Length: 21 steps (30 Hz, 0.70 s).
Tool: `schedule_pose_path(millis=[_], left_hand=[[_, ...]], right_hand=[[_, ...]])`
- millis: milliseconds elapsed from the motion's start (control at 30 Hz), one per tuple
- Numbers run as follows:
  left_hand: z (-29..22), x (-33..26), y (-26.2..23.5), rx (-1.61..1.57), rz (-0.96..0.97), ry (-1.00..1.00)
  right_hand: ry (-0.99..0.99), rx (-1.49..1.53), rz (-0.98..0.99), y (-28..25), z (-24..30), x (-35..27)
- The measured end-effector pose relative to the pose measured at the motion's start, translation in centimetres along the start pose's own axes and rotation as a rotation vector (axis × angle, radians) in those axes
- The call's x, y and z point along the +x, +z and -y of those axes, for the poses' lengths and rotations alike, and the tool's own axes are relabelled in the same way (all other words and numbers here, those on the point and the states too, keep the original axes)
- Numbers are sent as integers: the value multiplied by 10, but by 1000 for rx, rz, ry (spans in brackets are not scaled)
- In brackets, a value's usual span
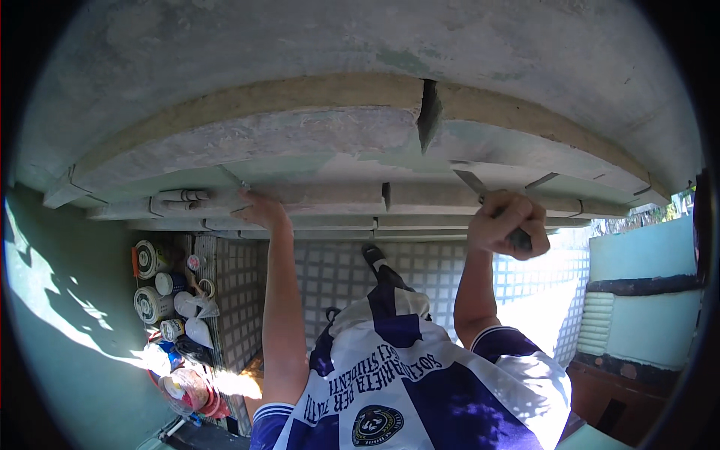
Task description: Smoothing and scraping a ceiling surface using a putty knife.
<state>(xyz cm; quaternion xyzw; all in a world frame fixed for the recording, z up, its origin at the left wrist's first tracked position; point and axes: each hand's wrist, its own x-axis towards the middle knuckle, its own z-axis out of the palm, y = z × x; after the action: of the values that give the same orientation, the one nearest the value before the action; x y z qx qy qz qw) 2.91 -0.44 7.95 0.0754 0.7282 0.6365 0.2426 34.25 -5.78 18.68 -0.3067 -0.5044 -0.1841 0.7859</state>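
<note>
Nearest the lens, the wearer's white-and-navy shirt [420,375] filled the lower centre, toward 6 o'clock, with a forearm rising on each side of it. Right hand [508,225]: a closed fist, wrapped firmly round the dark handle of a flat-bladed scraper [471,180]. The tool's long axis ran slantwise through that fist, handle butt showing toward 5 o'clock, blade pointing toward 10 or 11 o'clock. Its blade lay over the pale green strip [352,165] between two concrete ledges; whether the edge actually touched the surface could not be told at this angle. Left hand [262,210]: at 9 o'clock from the right, well apart, fingers loosely extended against the lower ledge [322,196], with no tool seen in it. From it the blade lay toward 2 or 3 o'clock, so the right hand was clearly the nearer, being the one on the handle. Toward 12 o'clock beyond the strip, the upper ledge [315,135] curved across the view, split by a dark gap [429,116] up at 11 o'clock from the fist. Farther off, below the ledges, were the tiled floor [322,270] and, toward 8 o'clock, a cluster of buckets [154,257].
</note>
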Motion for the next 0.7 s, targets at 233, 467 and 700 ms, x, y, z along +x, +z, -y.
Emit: schedule_pose_path(millis=[233,467,700], left_hand=[[14,14,-2,18,-9,12],[8,8,3,-14,-9,-11],[7,3,3,-41,-12,36]], right_hand=[[13,-71,88,5,-6,-1],[10,-124,102,2,-19,-6],[-16,-164,9,6,-9,0]])
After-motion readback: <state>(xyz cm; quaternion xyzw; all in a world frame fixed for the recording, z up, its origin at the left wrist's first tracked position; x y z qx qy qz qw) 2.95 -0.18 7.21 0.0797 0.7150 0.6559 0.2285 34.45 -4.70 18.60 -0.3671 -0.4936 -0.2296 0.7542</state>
